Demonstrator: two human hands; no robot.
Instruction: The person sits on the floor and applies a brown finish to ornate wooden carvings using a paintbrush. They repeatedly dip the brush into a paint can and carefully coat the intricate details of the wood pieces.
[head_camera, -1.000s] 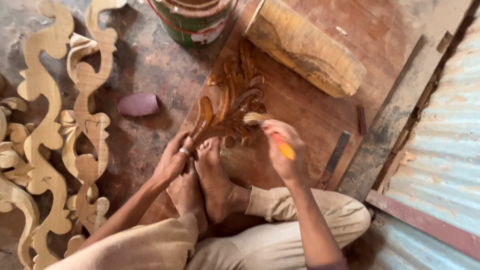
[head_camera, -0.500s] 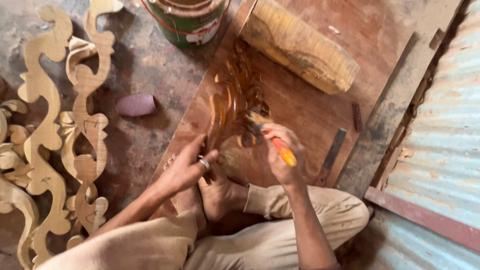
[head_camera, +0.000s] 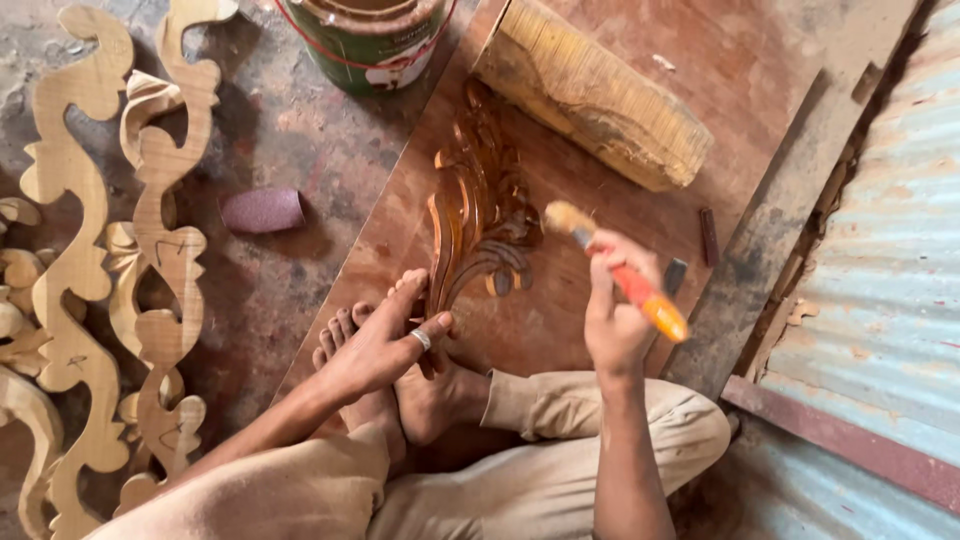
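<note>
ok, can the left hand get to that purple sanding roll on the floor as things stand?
Probably yes. The left hand is gripping the lower end of the carved wood piece, so it would have to let go first. The purple roll lies on bare floor up and to its left, with nothing between them.

A green paint can (head_camera: 372, 45) with a white-and-red label stands at top centre.

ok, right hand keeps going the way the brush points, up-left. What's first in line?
Probably the carved wooden piece. The right hand holds the brush with its bristles aimed at the varnished carving's right edge; height above it is unclear.
</note>
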